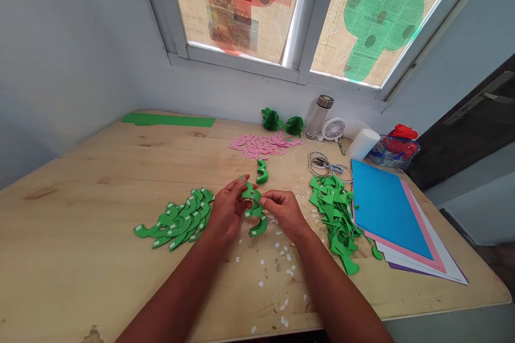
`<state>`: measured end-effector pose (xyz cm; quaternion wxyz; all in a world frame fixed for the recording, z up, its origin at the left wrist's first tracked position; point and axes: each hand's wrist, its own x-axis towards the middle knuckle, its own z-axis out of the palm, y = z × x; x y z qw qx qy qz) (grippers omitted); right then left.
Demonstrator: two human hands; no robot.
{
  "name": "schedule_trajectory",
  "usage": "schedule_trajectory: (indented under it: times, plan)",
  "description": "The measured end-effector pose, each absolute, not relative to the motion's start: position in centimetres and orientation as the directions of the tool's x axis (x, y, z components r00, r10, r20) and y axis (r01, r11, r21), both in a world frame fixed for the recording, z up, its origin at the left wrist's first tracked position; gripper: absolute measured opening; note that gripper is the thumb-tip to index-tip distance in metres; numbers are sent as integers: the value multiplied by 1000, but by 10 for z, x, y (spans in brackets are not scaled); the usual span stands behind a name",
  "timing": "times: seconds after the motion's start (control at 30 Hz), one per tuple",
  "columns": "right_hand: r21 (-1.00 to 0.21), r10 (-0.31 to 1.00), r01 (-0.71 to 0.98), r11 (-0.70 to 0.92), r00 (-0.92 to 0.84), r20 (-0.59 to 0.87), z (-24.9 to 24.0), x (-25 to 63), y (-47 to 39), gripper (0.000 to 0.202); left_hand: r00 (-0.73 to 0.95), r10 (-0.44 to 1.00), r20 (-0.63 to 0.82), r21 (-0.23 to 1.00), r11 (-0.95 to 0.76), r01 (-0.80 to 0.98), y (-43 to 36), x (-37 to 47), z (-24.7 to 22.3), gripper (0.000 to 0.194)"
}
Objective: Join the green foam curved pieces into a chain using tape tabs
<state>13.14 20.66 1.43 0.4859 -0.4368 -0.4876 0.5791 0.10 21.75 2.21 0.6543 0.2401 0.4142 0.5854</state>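
Near the middle of the table, my left hand [228, 207] holds a curved green cutout [248, 189] bearing small white squares. The fingers of my right hand [284, 209] pinch the right side of the same cutout. Just below the hands lies another curved green piece [259, 226]. A small stack of curved green pieces [262, 171] sits just beyond my fingertips. To the left of my left hand is a spread pile of green cutouts [181, 222], many with white squares on them.
Green scraps [336, 214] and coloured sheets [390, 209] lie at right. Behind are pink cutouts [261, 146], scissors [322, 163], a small fan [333, 128], a bottle [318, 117] and a white roll [363, 143]. White bits litter the front. A green strip [173, 119] lies back left.
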Motion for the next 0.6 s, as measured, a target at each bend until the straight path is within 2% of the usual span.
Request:
schedule_trajectory:
  times: [0.23, 0.37, 0.5, 0.6]
  plan:
    - [-982, 999, -186, -36, -3, -36, 17, 137, 210, 17, 74, 961, -267, 820, 267, -507, 218, -3, 13, 21]
    - [-981, 999, -189, -36, -26, -32, 15, 138, 211, 16, 61, 964, -259, 843, 256, -473, 218, -3, 14, 20]
    - [-981, 998, -191, -29, 51, -39, 11, 140, 214, 18, 46, 971, -235, 844, 227, -486, 219, -12, 22, 21]
    - [-981, 993, -195, -22, 106, -44, 10, 142, 217, 19, 155, 968, -195, 861, 245, -445, 217, -18, 29, 21]
